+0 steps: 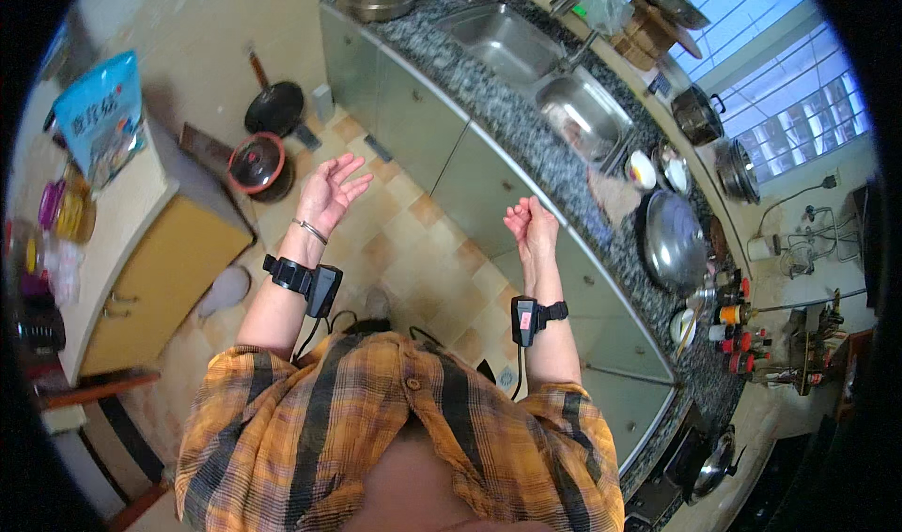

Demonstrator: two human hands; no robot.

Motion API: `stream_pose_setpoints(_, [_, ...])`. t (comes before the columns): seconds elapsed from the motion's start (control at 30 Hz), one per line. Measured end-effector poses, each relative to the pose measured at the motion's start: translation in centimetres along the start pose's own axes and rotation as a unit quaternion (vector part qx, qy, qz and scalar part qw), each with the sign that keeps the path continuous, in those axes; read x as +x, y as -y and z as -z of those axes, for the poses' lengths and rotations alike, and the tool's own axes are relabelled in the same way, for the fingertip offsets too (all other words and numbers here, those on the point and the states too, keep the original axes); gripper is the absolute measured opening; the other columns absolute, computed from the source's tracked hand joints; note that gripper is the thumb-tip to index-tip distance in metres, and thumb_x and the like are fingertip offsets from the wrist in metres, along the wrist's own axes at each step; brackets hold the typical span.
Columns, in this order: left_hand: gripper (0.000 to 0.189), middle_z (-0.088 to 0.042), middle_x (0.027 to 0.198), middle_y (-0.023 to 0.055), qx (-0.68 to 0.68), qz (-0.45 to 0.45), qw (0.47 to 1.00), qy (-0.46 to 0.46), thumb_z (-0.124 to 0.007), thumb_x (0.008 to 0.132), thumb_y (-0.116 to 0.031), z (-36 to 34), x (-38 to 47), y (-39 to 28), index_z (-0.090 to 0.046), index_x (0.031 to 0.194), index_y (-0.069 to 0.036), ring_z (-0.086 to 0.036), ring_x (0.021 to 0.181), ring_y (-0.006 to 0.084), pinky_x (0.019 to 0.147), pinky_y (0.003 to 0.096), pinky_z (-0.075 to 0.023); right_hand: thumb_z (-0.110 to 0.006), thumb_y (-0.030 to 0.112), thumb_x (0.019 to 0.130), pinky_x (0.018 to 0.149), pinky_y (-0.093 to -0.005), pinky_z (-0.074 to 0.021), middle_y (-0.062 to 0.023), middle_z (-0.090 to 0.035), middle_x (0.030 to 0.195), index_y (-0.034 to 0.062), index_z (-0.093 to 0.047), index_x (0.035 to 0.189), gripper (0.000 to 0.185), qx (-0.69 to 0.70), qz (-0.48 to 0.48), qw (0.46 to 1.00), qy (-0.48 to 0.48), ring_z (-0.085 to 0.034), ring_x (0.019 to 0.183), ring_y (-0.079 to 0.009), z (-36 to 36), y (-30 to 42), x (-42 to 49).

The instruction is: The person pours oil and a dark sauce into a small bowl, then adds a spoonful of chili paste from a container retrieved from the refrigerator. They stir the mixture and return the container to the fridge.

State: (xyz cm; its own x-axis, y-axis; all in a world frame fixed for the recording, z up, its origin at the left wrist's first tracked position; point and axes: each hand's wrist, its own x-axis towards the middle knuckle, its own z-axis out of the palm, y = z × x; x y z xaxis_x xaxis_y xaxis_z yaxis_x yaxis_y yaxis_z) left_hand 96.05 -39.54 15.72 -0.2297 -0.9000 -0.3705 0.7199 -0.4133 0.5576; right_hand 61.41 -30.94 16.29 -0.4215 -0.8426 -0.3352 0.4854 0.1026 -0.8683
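Observation:
My left hand [331, 192] is raised over the tiled floor, palm up, fingers apart and nothing in it. Below and left of it in the picture is a lidded pot [259, 165] with a reddish rim. My right hand [533, 227] has its fingers curled together, and no object shows in it. It appears beside the front edge of the granite counter [451, 67], in front of the greenish cabinet doors [486, 179]; whether it touches them I cannot tell. Both forearms wear black strapped devices with cables.
The counter bears a steel double sink [504, 38], a cloth [614, 197], bowls [640, 170], a large domed metal lid [674, 239] and several seasoning bottles [736, 338]. Leftward stands a cabinet [165, 278] with a blue food bag [102, 116] on top. A wok [275, 109] is by the wall.

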Motion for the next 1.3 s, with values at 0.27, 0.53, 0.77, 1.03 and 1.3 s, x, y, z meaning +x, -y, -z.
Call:
stream_pose_setpoints(0.27, [0.035,-0.048,0.126,0.0252,0.024,0.019,0.996,0.083,-0.032,0.098,-0.012,-15.7,20.6,-1.6,-0.041,0.12,0.014,-0.053,0.112,0.0412,0.095,0.0396,-0.0489,-0.049,0.021,0.096,0.049,-0.0298,-0.0565,-0.0054,-0.062,0.073,0.0027,-0.058,0.09,0.021,0.008,0.039,0.999,-0.018,-0.063,0.061,-0.0154,-3.0,9.1,20.2])
stream_pose_setpoints(0.53, [0.052,-0.058,0.119,0.0185,0.082,0.055,0.987,0.128,-0.026,0.102,-0.033,-30.2,41.3,2.4,-0.058,0.101,0.007,-0.058,0.101,0.0351,0.09,0.0381,-0.0498,-0.041,0.032,0.099,0.051,-0.0369,-0.0549,-0.0072,-0.06,0.066,0.0051,-0.056,0.079,0.036,0.076,0.002,0.996,-0.053,-0.06,0.056,-0.02,-5.0,15.2,45.2])
stream_pose_setpoints(0.77, [0.026,-0.057,0.111,0.0202,0.034,0.127,0.988,0.083,-0.04,0.096,-0.01,-37.3,54.0,8.2,-0.05,0.109,0.01,-0.056,0.102,0.0343,0.089,0.0387,-0.0479,-0.049,0.042,0.094,0.059,-0.0368,-0.0569,-0.0124,-0.063,0.075,0.002,-0.053,0.096,0.041,0.215,-0.096,0.956,-0.173,-0.064,0.062,-0.0247,-4.6,15.3,60.9])
stream_pose_setpoints(1.03, [0.021,-0.057,0.109,0.022,0.133,0.127,0.968,0.172,-0.049,0.09,-0.003,-41.1,61.0,13.7,-0.054,0.108,0.006,-0.059,0.094,0.0319,0.084,0.0392,-0.0521,-0.056,0.039,0.09,0.068,-0.0347,-0.0566,-0.0127,-0.061,0.09,0.0012,-0.051,0.104,0.04,0.335,-0.023,0.936,-0.108,-0.063,0.077,-0.0233,-2.6,11.9,67.4])
stream_pose_setpoints(1.3, [0.027,-0.055,0.112,0.0242,-0.136,0.304,0.934,0.126,-0.051,0.086,0.006,-41.6,62.6,15.8,-0.051,0.113,0.013,-0.058,0.099,0.0346,0.085,0.044,-0.0532,-0.049,0.02,0.09,0.076,-0.0382,-0.0565,-0.0105,-0.06,0.094,0.0022,-0.052,0.101,0.021,0.33,-0.052,0.94,-0.074,-0.063,0.083,-0.0233,-0.9,10.9,67.5])
